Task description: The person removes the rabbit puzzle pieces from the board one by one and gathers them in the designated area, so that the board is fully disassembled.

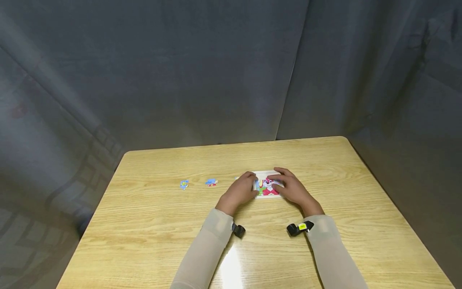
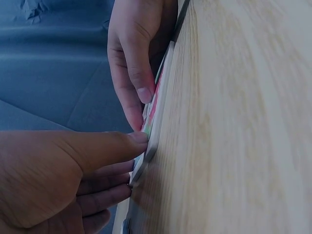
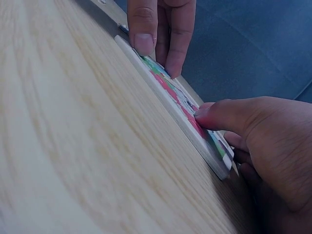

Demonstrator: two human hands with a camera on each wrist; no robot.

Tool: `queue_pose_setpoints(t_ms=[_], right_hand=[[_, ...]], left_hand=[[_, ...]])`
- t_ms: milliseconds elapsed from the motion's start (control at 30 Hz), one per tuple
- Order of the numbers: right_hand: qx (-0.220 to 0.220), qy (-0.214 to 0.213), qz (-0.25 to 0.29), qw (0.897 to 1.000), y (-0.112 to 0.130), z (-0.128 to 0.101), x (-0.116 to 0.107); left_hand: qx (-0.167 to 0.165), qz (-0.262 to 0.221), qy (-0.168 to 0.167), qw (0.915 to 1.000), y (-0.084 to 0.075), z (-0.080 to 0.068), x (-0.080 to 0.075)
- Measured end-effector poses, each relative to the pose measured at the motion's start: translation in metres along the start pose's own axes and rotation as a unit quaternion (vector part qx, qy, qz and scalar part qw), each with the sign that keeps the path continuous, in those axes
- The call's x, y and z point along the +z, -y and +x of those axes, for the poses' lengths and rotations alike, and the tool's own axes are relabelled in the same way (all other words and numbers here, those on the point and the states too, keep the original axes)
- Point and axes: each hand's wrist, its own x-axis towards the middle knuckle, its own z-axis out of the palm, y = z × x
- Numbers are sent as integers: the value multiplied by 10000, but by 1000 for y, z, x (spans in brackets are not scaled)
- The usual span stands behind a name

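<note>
A small jigsaw puzzle board [image 1: 262,197] with a pale rim lies on the table, showing a red and white cartoon animal on a green and blue ground. At its left edge my left hand [image 1: 239,192] holds it, thumb on the near corner and fingers along the side. My right hand [image 1: 294,188] is at the right side, its thumb pressing on the picture [image 3: 170,90] while the other fingers curl by the right edge. In the head view, the fingers hide parts of both side edges. The upper strip of the board shows plain white.
Loose puzzle pieces lie left of the board on the wooden table [image 1: 151,224]: a blue and yellow piece [image 1: 184,184], a blue and red piece [image 1: 211,182], and a partly hidden piece [image 1: 236,178] by the left hand. A grey curtain [image 1: 202,80] hangs behind.
</note>
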Motion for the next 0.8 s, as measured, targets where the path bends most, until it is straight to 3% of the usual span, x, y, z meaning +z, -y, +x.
queue_pose_setpoints(t_ms=[400, 800], right_hand=[[-48, -35, 15, 10000, -1, 0, 0], [89, -5, 20, 10000, 0, 0, 1]], left_hand=[[8, -220, -160, 9996, 0, 1, 0], [193, -35, -401, 9990, -1, 1, 1]])
